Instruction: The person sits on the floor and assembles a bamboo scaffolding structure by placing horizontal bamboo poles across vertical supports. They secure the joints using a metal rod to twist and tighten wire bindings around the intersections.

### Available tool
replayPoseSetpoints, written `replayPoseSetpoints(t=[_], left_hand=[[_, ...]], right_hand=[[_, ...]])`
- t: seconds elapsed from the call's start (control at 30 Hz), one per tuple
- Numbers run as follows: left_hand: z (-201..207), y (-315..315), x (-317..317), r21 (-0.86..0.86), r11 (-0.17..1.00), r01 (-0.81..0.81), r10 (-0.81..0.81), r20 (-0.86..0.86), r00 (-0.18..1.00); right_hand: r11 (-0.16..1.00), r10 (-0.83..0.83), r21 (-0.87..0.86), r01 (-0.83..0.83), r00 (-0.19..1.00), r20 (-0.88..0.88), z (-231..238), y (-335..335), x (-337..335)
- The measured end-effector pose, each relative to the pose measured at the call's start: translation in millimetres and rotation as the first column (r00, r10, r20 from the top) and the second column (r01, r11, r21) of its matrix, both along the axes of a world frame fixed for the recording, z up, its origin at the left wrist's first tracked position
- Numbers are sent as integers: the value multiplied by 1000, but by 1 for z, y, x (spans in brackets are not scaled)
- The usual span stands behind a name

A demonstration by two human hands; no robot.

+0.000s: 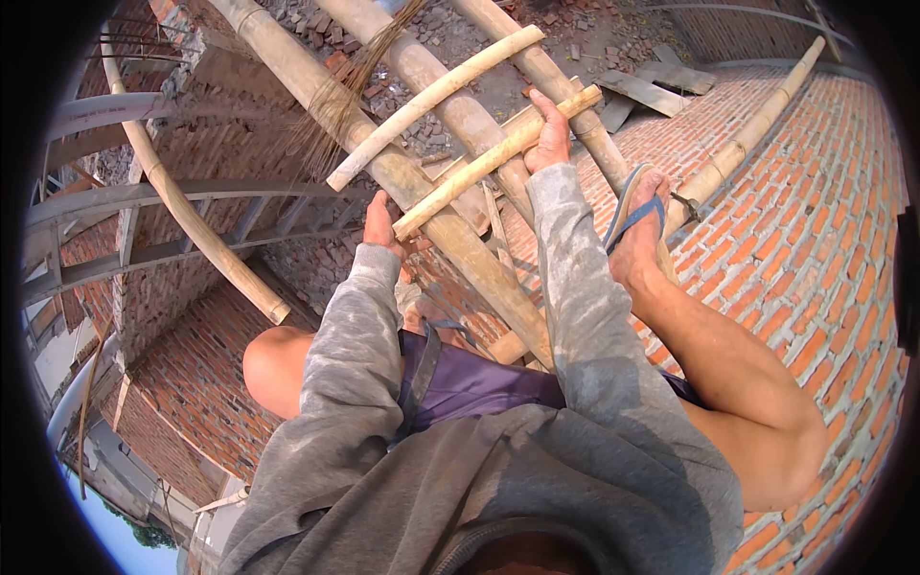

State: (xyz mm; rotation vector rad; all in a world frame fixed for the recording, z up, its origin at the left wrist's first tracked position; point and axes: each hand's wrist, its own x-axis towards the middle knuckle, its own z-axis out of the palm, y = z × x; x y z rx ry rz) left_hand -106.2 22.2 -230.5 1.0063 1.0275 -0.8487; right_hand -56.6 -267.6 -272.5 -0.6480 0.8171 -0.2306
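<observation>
My right hand grips a pale split-bamboo piece near its far right end. My left hand is at the near left end of the same piece, thumb up, with its other fingers partly hidden beneath. The piece lies across several thick bamboo poles that run away from me. Beyond it, a second pale piece, slightly curved, rests across the same poles. A thinner strip shows just behind the held piece.
A bundle of thin dry strips hangs over the left pole. My sandalled foot is braced by the brick wall on the right. Another bamboo pole lies along that wall. Brick rubble and grey boards lie below.
</observation>
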Motion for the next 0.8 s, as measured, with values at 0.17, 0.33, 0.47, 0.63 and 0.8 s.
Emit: replayPoseSetpoints(t=[0.17,0.33,0.47,0.63,0.8], left_hand=[[-5,0,-4,62,992,111,-112,9,994],[-27,6,0,29,998,55,-58,118,991],[-39,17,10,406,914,-27,-59,198,978],[-41,22,16,284,959,13,-98,286,953],[-38,14,-1,65,996,63,-76,229,970]], right_hand=[[998,49,-33,-51,997,-61,1,0,-1],[999,12,-51,-18,994,-112,-1,2,5],[998,-17,-59,7,987,-161,-2,3,6],[998,-22,-55,14,987,-158,-4,2,7],[995,-14,-103,-5,984,-177,-8,2,10]])
